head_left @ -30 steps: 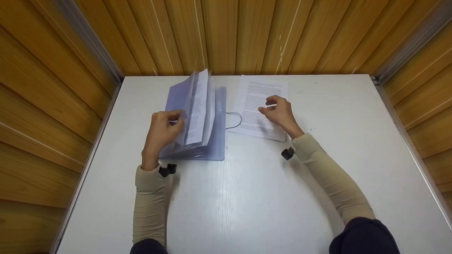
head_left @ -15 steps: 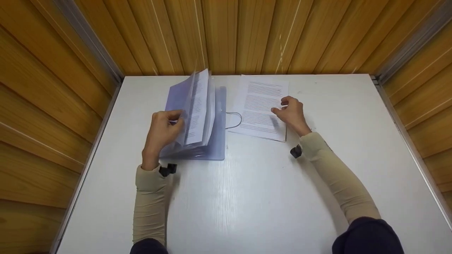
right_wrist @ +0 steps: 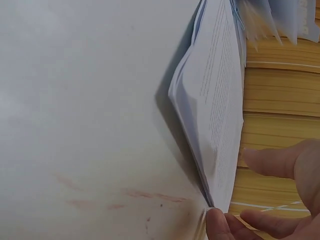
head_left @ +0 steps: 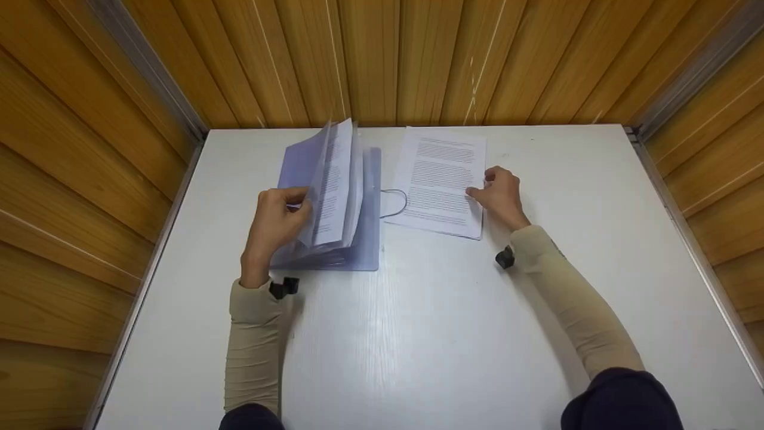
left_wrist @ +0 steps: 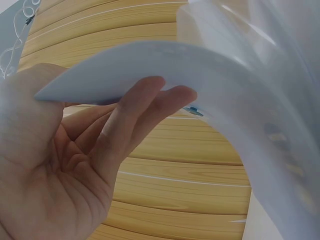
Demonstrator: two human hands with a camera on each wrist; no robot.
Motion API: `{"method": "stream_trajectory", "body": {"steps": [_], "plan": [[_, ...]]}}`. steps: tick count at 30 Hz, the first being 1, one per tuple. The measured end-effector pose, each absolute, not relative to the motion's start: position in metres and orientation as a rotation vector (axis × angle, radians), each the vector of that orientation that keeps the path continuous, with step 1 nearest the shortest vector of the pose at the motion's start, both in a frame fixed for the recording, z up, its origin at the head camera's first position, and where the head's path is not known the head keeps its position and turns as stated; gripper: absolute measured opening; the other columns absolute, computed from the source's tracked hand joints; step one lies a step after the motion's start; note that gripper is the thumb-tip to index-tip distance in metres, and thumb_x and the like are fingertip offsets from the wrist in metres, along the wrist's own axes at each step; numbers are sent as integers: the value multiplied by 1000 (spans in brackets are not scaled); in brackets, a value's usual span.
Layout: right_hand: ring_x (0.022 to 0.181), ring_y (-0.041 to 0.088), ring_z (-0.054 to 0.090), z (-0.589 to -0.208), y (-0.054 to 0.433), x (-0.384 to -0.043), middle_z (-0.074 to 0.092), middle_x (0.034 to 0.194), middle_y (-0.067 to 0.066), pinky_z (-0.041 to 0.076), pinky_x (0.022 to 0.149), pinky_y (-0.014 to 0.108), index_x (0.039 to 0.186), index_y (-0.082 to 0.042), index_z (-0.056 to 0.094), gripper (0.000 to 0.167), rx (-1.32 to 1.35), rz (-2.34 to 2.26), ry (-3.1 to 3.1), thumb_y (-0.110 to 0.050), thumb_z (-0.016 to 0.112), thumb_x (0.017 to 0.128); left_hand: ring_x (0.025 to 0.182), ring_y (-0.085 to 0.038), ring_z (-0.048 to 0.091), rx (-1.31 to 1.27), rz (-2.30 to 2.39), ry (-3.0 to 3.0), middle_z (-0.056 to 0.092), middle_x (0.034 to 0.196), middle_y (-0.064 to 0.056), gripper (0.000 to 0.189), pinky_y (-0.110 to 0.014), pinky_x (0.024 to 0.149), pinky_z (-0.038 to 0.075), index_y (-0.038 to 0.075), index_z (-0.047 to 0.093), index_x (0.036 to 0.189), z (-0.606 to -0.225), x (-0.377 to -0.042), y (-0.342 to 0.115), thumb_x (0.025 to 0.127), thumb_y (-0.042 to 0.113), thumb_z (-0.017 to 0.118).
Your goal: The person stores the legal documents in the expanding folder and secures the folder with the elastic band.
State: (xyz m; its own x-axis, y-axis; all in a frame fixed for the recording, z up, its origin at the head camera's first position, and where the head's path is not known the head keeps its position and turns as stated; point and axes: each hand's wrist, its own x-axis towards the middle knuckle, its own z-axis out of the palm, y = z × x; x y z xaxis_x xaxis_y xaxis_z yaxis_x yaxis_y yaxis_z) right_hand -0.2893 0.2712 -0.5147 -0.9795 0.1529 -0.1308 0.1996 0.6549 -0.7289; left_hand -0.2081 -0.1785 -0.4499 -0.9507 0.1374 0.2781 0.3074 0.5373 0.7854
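Observation:
A translucent bluish display folder (head_left: 371, 239) lies spread at the table's left, with its clear pockets standing up and a printed sheet (head_left: 333, 179) inside one. My left hand (head_left: 271, 221) pinches a clear pocket of the folder (left_wrist: 165, 60) near its left edge; the pocket bends in an arc in the left wrist view. To the folder's right lies a stack of printed papers (head_left: 444, 179). My right hand (head_left: 501, 194) is at the stack's right edge. In the right wrist view a fingertip (right_wrist: 216, 222) meets the edge of the stack, while the thumb (right_wrist: 270, 161) stays apart above it.
A thin elastic cord (head_left: 406, 203) loops from the folder's right side to the papers. The white table (head_left: 382, 334) is bounded by wood-look panel walls (head_left: 370, 60) at the back and sides. Small black wrist cameras (head_left: 283, 288) sit at both cuffs.
My right hand has moved right from above the papers to their right edge and come down to it. My left hand and the folder have stayed in place.

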Motion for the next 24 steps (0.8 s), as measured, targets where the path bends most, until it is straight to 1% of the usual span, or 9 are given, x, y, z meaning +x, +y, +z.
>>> {"method": "stream_trajectory", "body": {"steps": [4,9,12,17,24], "plan": [[117,35,54,-517,270,-290,55,141,27,50,104,48,146,12,50,68,311,-1233,2795,-16,81,92,102,-33,78,-350,-1376,-2608,77,119,-25,35,-48,82,64,-7,75,124,-450,-208,-179,95,3,61],[123,38,53,-518,270,-292,54,141,28,48,110,51,145,13,49,70,320,-1209,2804,-13,83,88,103,-34,78,-342,-1373,-2622,76,121,-26,35,-50,83,64,-8,74,126,-449,-208,-177,96,4,61],[126,39,52,-519,269,-292,54,140,29,47,112,52,143,13,50,69,326,-1195,2811,-11,83,88,103,-32,77,-342,-1390,-2625,76,121,-25,35,-50,83,64,-7,74,127,-448,-208,-176,96,5,61],[124,39,51,-517,269,-295,53,138,28,47,110,52,141,13,50,68,343,-1193,2788,-10,83,87,102,-31,77,-342,-1402,-2622,76,121,-24,35,-49,83,64,-7,74,127,-446,-207,-176,97,5,61],[120,38,54,-515,268,-297,55,136,28,49,106,51,138,13,51,64,342,-1156,2780,-10,83,87,104,-34,77,-348,-1394,-2613,76,122,-25,35,-50,83,64,-8,74,127,-446,-206,-177,96,4,61]]}}
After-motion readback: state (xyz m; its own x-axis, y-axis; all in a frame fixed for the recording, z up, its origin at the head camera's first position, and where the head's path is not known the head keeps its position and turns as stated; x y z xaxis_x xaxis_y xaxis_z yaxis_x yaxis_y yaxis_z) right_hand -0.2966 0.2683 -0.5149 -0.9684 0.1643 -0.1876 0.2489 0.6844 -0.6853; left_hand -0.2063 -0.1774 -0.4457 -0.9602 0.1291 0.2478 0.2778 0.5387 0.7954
